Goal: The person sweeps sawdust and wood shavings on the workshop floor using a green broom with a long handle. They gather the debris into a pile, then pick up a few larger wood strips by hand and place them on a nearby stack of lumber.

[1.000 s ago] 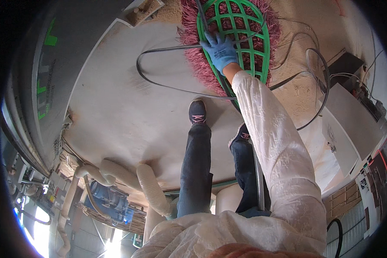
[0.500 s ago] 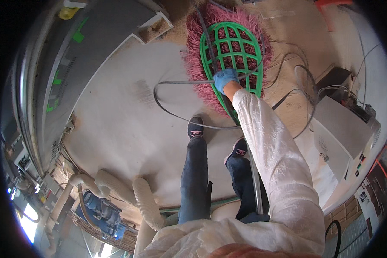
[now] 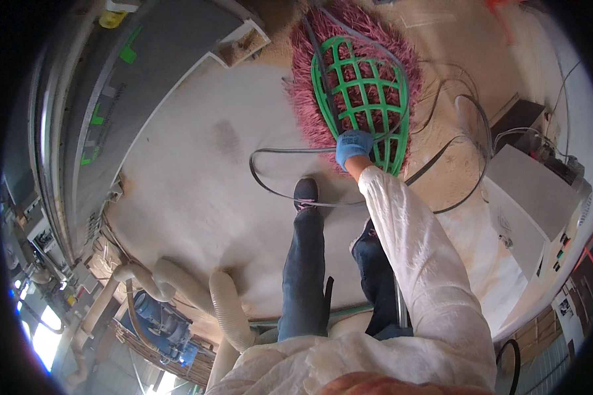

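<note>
The fisheye head view looks down at the floor [image 3: 178, 184].

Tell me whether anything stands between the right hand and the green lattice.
Only the grey cord visibly lies in the way: one length runs down the left side of the green lattice to the right hand, which appears closed on it. Whether the hand also touches the lattice is hidden.

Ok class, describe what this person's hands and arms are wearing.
The right hand wears a close-fitting light-blue glove. A strip of bare wrist separates it from a loose, wrinkled, white fabric sleeve. The left hand and arm cannot be clearly made out.
</note>
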`<act>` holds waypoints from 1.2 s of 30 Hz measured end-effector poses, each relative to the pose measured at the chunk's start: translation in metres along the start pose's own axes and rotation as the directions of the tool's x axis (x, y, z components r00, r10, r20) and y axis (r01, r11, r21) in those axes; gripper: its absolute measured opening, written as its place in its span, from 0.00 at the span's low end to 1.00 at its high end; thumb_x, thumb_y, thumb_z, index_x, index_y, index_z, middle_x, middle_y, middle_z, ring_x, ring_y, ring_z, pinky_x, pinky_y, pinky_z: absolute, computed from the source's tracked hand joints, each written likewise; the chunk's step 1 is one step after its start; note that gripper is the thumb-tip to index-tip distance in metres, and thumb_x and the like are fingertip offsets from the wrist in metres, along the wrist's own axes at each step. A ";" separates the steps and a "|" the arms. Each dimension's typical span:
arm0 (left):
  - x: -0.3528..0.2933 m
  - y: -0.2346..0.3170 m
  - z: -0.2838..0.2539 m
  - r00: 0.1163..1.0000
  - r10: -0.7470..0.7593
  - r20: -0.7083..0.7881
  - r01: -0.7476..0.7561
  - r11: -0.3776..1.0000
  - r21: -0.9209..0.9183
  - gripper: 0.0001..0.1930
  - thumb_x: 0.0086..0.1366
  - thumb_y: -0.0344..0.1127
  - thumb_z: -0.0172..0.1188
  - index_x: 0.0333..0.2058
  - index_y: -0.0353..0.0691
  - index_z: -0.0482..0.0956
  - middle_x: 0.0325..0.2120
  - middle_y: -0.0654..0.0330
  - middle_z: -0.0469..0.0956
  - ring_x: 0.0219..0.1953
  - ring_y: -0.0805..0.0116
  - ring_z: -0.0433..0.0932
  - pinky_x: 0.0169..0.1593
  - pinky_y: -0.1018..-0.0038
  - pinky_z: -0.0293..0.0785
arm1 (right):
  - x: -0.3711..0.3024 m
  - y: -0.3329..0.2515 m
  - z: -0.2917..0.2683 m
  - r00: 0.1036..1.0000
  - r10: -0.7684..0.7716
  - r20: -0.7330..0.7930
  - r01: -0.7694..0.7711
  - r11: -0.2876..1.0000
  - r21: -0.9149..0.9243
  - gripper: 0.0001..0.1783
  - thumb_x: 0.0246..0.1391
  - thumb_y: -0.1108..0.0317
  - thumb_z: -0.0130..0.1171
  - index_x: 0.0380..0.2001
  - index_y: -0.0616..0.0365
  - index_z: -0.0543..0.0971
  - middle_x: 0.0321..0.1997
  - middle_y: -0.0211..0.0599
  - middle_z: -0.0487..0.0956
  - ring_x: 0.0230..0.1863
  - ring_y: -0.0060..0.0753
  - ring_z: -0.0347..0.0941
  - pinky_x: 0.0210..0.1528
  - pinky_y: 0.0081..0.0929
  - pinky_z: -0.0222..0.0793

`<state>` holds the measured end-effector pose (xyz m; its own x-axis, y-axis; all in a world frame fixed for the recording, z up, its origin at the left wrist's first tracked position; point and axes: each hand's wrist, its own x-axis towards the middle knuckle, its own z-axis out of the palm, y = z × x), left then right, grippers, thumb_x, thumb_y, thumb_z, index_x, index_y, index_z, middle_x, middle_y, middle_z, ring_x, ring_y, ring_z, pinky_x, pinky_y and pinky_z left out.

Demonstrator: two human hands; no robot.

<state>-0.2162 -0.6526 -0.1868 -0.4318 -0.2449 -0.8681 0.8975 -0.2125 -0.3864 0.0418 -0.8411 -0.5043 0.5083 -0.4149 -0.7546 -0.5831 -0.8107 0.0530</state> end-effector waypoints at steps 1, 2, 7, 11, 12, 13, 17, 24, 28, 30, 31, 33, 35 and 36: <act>-0.003 -0.002 0.003 1.000 -0.001 0.006 0.001 1.000 -0.001 0.13 0.66 0.39 0.51 0.23 0.41 0.72 0.12 0.61 0.68 0.13 0.69 0.68 0.18 0.72 0.65 | -0.015 0.005 -0.020 0.999 -0.035 -0.027 0.035 0.999 0.011 0.10 0.55 0.66 0.57 0.36 0.46 0.86 0.40 0.31 0.85 0.42 0.35 0.82 0.34 0.37 0.74; -0.007 -0.005 0.008 1.000 -0.003 0.018 0.003 1.000 0.002 0.13 0.66 0.39 0.51 0.23 0.42 0.72 0.12 0.61 0.69 0.13 0.69 0.68 0.18 0.72 0.65 | -0.030 0.011 -0.046 0.997 -0.076 -0.026 0.077 0.997 0.014 0.10 0.53 0.66 0.57 0.36 0.47 0.86 0.40 0.34 0.85 0.43 0.37 0.82 0.36 0.37 0.75; -0.043 -0.020 0.036 0.994 -0.098 0.041 0.096 0.994 0.046 0.14 0.66 0.39 0.51 0.21 0.42 0.71 0.12 0.60 0.69 0.13 0.69 0.68 0.18 0.72 0.65 | -0.127 0.042 -0.204 0.981 -0.190 -0.043 0.190 0.982 -0.011 0.11 0.51 0.65 0.58 0.36 0.50 0.86 0.42 0.40 0.84 0.43 0.43 0.81 0.37 0.41 0.76; -0.082 -0.022 0.060 0.988 0.093 0.119 -0.103 0.992 0.076 0.12 0.65 0.37 0.51 0.41 0.36 0.77 0.15 0.64 0.67 0.13 0.72 0.66 0.18 0.72 0.67 | -0.202 0.080 -0.306 0.970 -0.196 -0.142 0.201 0.979 0.021 0.11 0.51 0.63 0.58 0.35 0.52 0.85 0.39 0.44 0.83 0.41 0.47 0.81 0.39 0.43 0.76; -0.091 -0.019 0.066 0.987 0.109 0.115 -0.119 0.989 0.089 0.16 0.66 0.38 0.51 0.47 0.35 0.77 0.15 0.65 0.66 0.13 0.73 0.65 0.19 0.71 0.68 | -0.219 0.091 -0.322 0.954 -0.209 -0.216 0.226 0.973 0.056 0.11 0.51 0.63 0.58 0.34 0.52 0.85 0.38 0.45 0.83 0.41 0.48 0.81 0.39 0.43 0.76; -0.102 -0.016 0.072 0.983 0.142 0.117 -0.156 0.981 0.116 0.16 0.66 0.38 0.50 0.47 0.36 0.78 0.16 0.66 0.66 0.14 0.73 0.66 0.20 0.72 0.69 | -0.235 0.099 -0.332 0.953 -0.195 -0.230 0.226 0.967 0.118 0.11 0.51 0.63 0.58 0.33 0.56 0.84 0.36 0.49 0.83 0.41 0.50 0.81 0.41 0.44 0.75; -0.131 0.014 0.093 0.963 0.170 0.207 -0.190 0.979 0.076 0.16 0.67 0.36 0.49 0.47 0.34 0.78 0.16 0.66 0.65 0.15 0.74 0.64 0.21 0.72 0.70 | -0.286 0.124 -0.334 0.943 -0.206 -0.263 0.234 0.969 0.080 0.11 0.48 0.64 0.59 0.32 0.59 0.82 0.35 0.51 0.82 0.39 0.50 0.80 0.41 0.44 0.74; -0.074 0.128 0.116 0.893 0.373 0.251 -0.400 0.914 0.064 0.17 0.66 0.36 0.50 0.50 0.33 0.74 0.18 0.67 0.67 0.19 0.75 0.68 0.28 0.68 0.72 | -0.282 0.132 -0.327 0.884 -0.283 -0.371 0.309 0.951 0.012 0.13 0.43 0.63 0.60 0.32 0.60 0.80 0.34 0.49 0.81 0.36 0.49 0.79 0.42 0.43 0.73; -0.012 0.193 0.144 0.843 0.438 0.314 -0.485 0.870 0.089 0.17 0.66 0.36 0.51 0.50 0.33 0.74 0.18 0.67 0.67 0.19 0.75 0.67 0.27 0.70 0.71 | -0.286 0.129 -0.310 0.881 -0.328 -0.340 0.372 0.926 0.069 0.16 0.42 0.59 0.62 0.32 0.60 0.79 0.35 0.50 0.80 0.37 0.50 0.79 0.43 0.42 0.72; 0.007 0.218 0.156 0.836 0.455 0.305 -0.506 0.855 0.112 0.17 0.66 0.36 0.51 0.50 0.34 0.75 0.18 0.67 0.67 0.19 0.75 0.67 0.27 0.70 0.71 | -0.290 0.128 -0.295 0.880 -0.357 -0.315 0.395 0.916 0.067 0.18 0.42 0.58 0.63 0.33 0.60 0.79 0.36 0.50 0.80 0.37 0.50 0.78 0.43 0.42 0.72; 0.014 0.227 0.158 0.836 0.457 0.305 -0.510 0.852 0.121 0.17 0.66 0.36 0.51 0.49 0.34 0.75 0.18 0.67 0.67 0.19 0.75 0.67 0.27 0.71 0.71 | -0.290 0.126 -0.287 0.882 -0.358 -0.306 0.396 0.916 0.068 0.18 0.42 0.58 0.63 0.33 0.60 0.79 0.36 0.50 0.79 0.38 0.51 0.78 0.43 0.41 0.72; 0.021 0.242 0.160 0.835 0.464 0.296 -0.518 0.845 0.137 0.16 0.66 0.36 0.51 0.49 0.34 0.75 0.18 0.67 0.67 0.19 0.76 0.67 0.26 0.71 0.71 | -0.284 0.125 -0.276 0.871 -0.366 -0.329 0.418 0.903 0.101 0.19 0.40 0.59 0.64 0.34 0.61 0.77 0.37 0.50 0.78 0.39 0.51 0.76 0.44 0.41 0.72; 0.026 0.253 0.157 0.837 0.469 0.283 -0.521 0.841 0.145 0.16 0.66 0.36 0.52 0.49 0.34 0.75 0.18 0.66 0.67 0.18 0.76 0.67 0.26 0.72 0.70 | -0.273 0.125 -0.268 0.877 -0.291 -0.383 0.378 0.909 0.175 0.19 0.39 0.59 0.65 0.33 0.61 0.77 0.36 0.49 0.78 0.39 0.51 0.75 0.44 0.41 0.71; 0.029 0.259 0.155 0.834 0.476 0.279 -0.528 0.835 0.156 0.16 0.66 0.36 0.52 0.49 0.34 0.75 0.18 0.66 0.67 0.18 0.76 0.67 0.26 0.72 0.70 | -0.267 0.126 -0.264 0.873 -0.242 -0.423 0.354 0.911 0.210 0.20 0.38 0.60 0.66 0.32 0.62 0.76 0.35 0.49 0.78 0.39 0.50 0.75 0.44 0.41 0.71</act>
<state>-0.0102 -0.8612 -0.2637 0.0416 -0.5690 -0.8213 0.9632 -0.1956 0.1844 0.0000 -0.9420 -0.1237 0.8530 -0.3407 -0.3954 -0.4843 -0.7990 -0.3564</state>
